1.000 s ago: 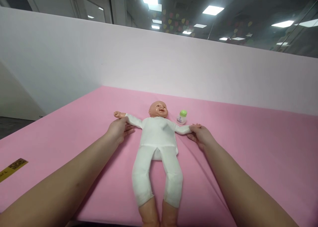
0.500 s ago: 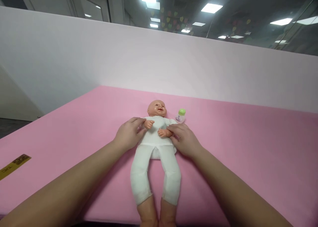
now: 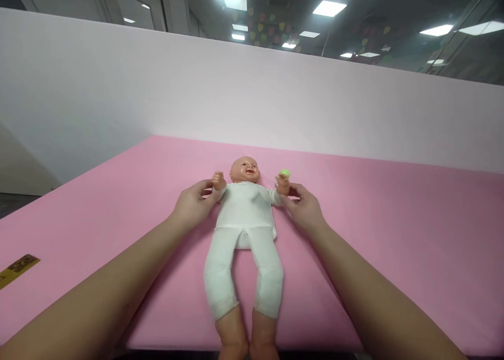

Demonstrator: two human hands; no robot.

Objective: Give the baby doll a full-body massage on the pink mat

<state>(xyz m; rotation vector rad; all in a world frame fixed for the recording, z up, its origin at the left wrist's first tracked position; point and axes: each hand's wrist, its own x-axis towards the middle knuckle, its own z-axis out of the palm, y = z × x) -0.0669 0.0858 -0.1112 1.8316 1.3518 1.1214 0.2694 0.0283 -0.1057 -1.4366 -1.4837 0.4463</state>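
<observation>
On the pink tabletop (image 3: 394, 218) one baby doll (image 3: 244, 229) lies face up, its long axis running straight away from the person, feet nearest. Both hands flank its shoulders equally: left hand (image 3: 192, 207) grasps one raised doll arm, right hand (image 3: 303, 209) the other. One green-capped bottle (image 3: 284, 173) stands just behind.
</observation>
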